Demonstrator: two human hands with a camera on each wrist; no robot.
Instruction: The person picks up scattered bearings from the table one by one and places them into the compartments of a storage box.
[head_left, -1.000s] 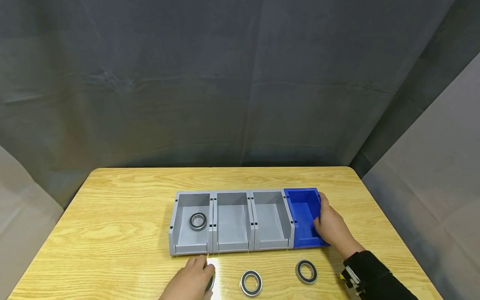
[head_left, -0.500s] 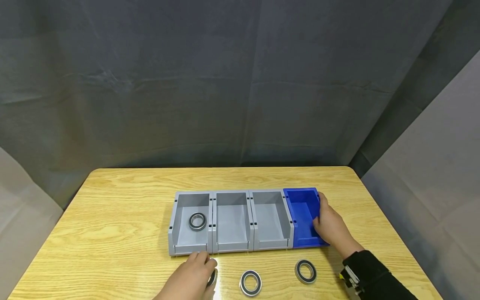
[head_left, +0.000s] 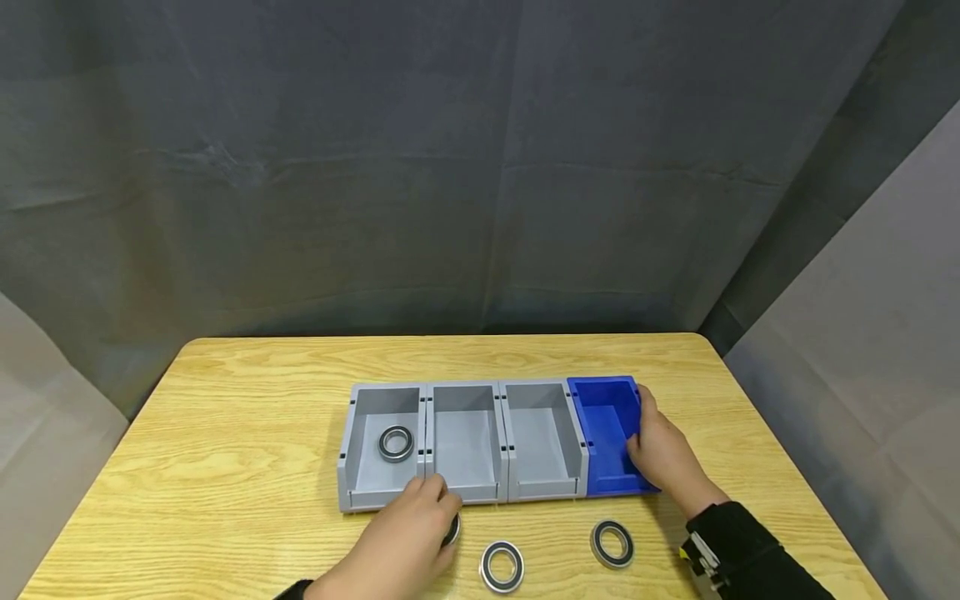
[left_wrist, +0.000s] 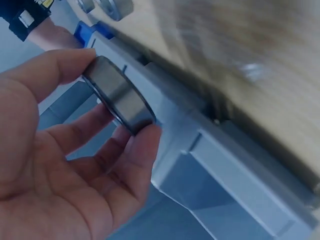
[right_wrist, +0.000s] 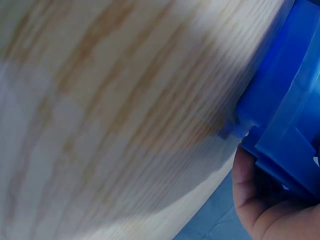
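Observation:
My left hand (head_left: 408,533) pinches a ball bearing (left_wrist: 120,95) by its outer rim between thumb and fingers; in the head view most of this bearing is hidden behind the hand. It is at the front edge of the second grey bin (head_left: 467,442) from the left. My right hand (head_left: 671,458) grips the right side wall of the blue bin (head_left: 607,433), thumb inside it. In the right wrist view the fingers (right_wrist: 245,180) curl round the blue bin's edge. A second bearing (head_left: 396,443) lies flat in the leftmost grey bin (head_left: 363,483).
Two more bearings lie on the wooden table (head_left: 225,467) in front of the bins, one at the middle (head_left: 489,575) and one toward the right (head_left: 600,554). A third grey bin (head_left: 542,433) stands between the second grey bin and the blue one. Grey cloth (head_left: 480,167) hangs behind the table.
My left hand has lifted the bearing from in front of the bins and moved forward and right to the second bin's front edge. The right hand keeps its grip on the blue bin.

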